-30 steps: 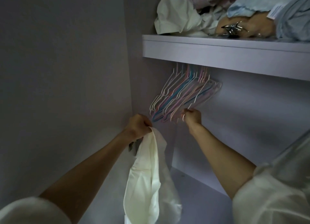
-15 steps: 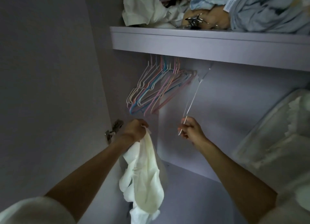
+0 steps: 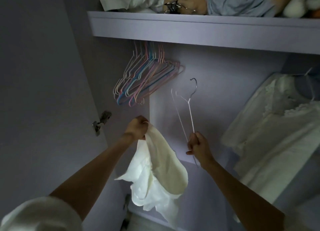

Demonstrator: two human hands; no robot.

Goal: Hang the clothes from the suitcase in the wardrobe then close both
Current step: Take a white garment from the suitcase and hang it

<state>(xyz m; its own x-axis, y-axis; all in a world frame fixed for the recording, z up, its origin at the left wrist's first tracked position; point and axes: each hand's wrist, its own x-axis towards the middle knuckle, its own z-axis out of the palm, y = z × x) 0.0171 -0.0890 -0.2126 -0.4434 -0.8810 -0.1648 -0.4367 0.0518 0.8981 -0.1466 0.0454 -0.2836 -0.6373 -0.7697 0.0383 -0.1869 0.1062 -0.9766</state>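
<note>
Under the shelf (image 3: pixel 190 31) you have open room between the bunch of coloured hangers (image 3: pixel 145 78) at its left end and the white garment (image 3: pixel 277 135) hanging toward its right end. Your right hand (image 3: pixel 199 146) holds a white hanger (image 3: pixel 190 109) up in that gap. Heaped clothes (image 3: pixel 233 2) crowd the shelf top.

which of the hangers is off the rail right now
The white hanger gripped in the right hand; the pastel hangers all hang bunched under the shelf.
</note>
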